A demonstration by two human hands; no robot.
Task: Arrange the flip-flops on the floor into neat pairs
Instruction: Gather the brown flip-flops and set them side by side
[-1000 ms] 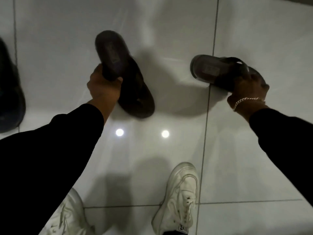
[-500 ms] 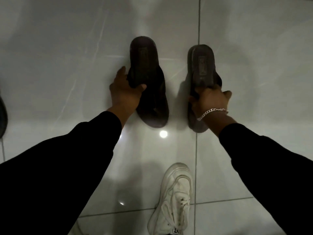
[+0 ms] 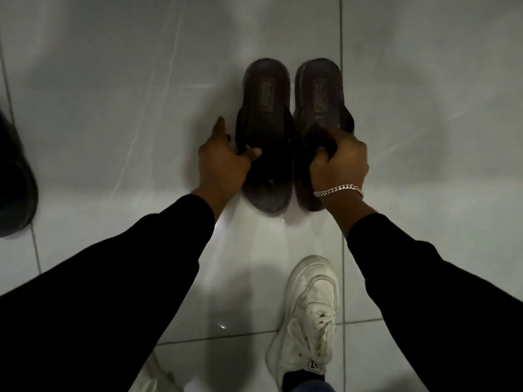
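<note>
Two dark brown flip-flops lie side by side on the pale tiled floor, heels away from me and nearly touching. My left hand (image 3: 223, 162) grips the strap side of the left flip-flop (image 3: 267, 114), index finger stretched out along its outer edge. My right hand (image 3: 338, 162), with a silver chain bracelet at the wrist, is closed over the strap of the right flip-flop (image 3: 319, 94) and hides its toe half. Both soles rest flat on the tile.
Another dark shoe (image 3: 14, 182) lies at the far left edge, partly cut off. My white sneaker (image 3: 308, 315) stands just below the pair, and a second white sneaker (image 3: 152, 377) peeks out at the bottom left. A grout line (image 3: 341, 32) runs past the right flip-flop.
Both hands have brought the two flip-flops together from wide apart and skewed to parallel and side by side, set down on the floor. The dark shoe at the left has come back into view.
</note>
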